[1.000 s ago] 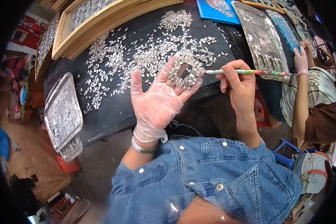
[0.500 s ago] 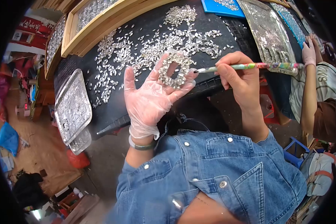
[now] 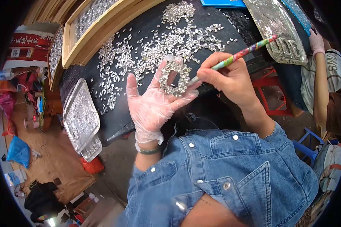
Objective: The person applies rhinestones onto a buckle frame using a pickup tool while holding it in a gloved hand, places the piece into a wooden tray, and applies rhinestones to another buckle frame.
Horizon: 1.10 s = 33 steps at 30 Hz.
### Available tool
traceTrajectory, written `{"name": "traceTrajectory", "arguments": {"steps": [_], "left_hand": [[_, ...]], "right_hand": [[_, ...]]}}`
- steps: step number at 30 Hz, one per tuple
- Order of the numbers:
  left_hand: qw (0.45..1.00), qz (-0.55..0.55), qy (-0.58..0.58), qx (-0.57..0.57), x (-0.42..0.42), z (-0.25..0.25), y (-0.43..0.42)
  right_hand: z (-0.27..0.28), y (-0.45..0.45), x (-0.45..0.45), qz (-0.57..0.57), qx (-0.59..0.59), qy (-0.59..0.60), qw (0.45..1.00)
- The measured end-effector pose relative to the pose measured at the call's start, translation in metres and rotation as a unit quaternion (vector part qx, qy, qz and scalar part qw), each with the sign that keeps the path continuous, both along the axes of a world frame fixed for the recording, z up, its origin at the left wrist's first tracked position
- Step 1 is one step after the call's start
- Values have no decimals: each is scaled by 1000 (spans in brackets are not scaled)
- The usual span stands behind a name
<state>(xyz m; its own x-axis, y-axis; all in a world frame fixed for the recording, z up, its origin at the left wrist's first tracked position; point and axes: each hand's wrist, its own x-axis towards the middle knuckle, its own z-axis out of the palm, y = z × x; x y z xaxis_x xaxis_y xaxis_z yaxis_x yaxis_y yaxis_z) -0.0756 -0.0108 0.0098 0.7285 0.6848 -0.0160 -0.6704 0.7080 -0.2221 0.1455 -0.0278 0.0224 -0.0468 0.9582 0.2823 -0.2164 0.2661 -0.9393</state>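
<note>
My left hand (image 3: 153, 100), in a clear plastic glove, is palm up with its fingers spread. An oval ring of clear, shiny stones (image 3: 164, 80) with an open centre rests on its fingers. My bare right hand (image 3: 229, 77) pinches a pen-like tool with a multicoloured handle (image 3: 250, 50), whose tip is at the right side of the ring. Many loose shiny stones (image 3: 155, 51) lie scattered on the black table (image 3: 119, 123) beyond my hands.
A wooden frame (image 3: 98, 34) stands at the back left. Stone-covered trays lie at the left edge (image 3: 83, 117) and the back right (image 3: 278, 30). A blue board (image 3: 223, 3) is at the back. At the right, a co-worker's gloved hand (image 3: 316, 42) is by another blue tray.
The tool has tilted up, and its tip has come to the ring as my right hand moved left and closer. My left hand still supports the ring. The whole view has shifted slightly.
</note>
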Motion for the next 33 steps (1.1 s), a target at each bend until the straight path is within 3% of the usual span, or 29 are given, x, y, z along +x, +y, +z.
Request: {"name": "traceTrajectory", "arguments": {"steps": [3,8,11,18,24,28,33], "left_hand": [[1000,2,-14,-4,-2,0,-3],[996,55,69,10,-29,5,-9],[995,101,5,0,-55,9,-21],[944,303,125,41,-116,6,-63],[942,306,122,69,-137,1,-72],[952,268,123,80,-142,-3,-68],[960,239,114,86,-146,-4,-57]], "right_hand": [[5,0,-2,-91,-87,1,992],[-3,0,2,-139,-60,-14,988],[-11,0,4,-144,-51,-34,988],[-12,-5,-3,-106,-9,-91,990],[-16,-17,-25,-100,-7,-160,982],[-12,-27,-39,-178,-29,-211,961],[0,-45,-43,-81,-96,-174,977]]}}
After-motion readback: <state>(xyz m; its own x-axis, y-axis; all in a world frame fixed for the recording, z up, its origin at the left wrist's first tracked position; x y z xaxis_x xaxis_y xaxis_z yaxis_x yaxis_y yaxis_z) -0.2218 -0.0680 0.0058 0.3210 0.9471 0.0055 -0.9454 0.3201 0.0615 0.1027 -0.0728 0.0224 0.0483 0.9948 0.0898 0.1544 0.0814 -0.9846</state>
